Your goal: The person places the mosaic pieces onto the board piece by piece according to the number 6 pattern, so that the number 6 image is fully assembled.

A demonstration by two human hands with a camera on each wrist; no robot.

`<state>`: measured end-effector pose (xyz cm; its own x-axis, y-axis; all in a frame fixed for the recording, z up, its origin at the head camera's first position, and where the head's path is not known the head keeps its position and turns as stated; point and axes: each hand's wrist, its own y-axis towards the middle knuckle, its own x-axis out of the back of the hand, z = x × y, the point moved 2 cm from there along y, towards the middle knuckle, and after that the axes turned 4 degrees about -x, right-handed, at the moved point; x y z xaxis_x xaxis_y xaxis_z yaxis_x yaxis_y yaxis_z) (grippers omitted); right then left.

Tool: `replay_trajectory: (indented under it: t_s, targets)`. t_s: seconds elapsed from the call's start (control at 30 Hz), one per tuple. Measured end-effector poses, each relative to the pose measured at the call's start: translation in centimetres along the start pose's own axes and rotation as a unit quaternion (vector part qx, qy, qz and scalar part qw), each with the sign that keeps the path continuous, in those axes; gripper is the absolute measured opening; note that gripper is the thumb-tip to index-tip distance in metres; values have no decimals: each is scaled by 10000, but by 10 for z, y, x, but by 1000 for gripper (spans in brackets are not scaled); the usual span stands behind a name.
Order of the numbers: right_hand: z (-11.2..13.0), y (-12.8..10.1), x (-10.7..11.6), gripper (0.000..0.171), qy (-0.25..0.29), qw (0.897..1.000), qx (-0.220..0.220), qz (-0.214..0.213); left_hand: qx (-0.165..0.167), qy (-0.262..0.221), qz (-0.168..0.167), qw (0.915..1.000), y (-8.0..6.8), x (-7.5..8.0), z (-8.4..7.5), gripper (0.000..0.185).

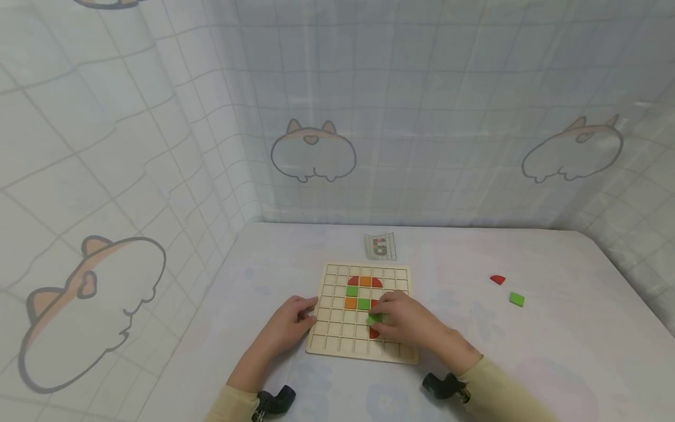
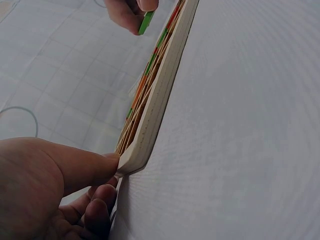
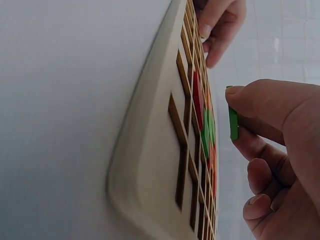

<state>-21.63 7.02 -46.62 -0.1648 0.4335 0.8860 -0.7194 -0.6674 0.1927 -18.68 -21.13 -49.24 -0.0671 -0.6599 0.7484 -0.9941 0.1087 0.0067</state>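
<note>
Fingers of your right hand (image 1: 408,321) pinch a green square tile (image 1: 375,318), thumb on one face and fingertips on the other, holding it just above the wooden grid board (image 1: 337,343). In the right wrist view the tile (image 3: 233,120) stands clear of the board's cells, not yet seated, with your thumb (image 3: 260,102) pressed on its edge. Directly under your fingers lie tiles already set in the grid: a red piece (image 1: 374,333) just nearer you than the pinched tile, a green square (image 1: 363,303) and an orange square (image 1: 350,303) just beyond your fingertips, and further from you a green square (image 1: 351,291), an orange square (image 1: 365,281) and red quarter-rounds (image 1: 353,281) near the far rows.

Your left hand (image 1: 289,322) steadies the board at its left edge; the left wrist view shows the thumb (image 2: 95,167) pressing the board's corner (image 2: 132,162) with the other fingers curled beneath it.

Well away from your right fingers, on the table (image 1: 554,351), lie a loose red quarter-round (image 1: 497,279) and a loose green square (image 1: 517,299). Past the board's far edge lies a small pattern card (image 1: 380,246).
</note>
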Motion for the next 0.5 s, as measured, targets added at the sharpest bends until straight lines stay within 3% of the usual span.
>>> replay_trajectory:
  t_s: [0.27, 0.5]
  targets:
    - [13, 5, -7, 19, 10, 10000, 71, 35, -106, 64, 14, 9999, 0, 0, 2, 46]
    - [18, 6, -14, 19, 153, 9993, -219, 278, -96, 67, 53, 9999, 0, 0, 3, 46]
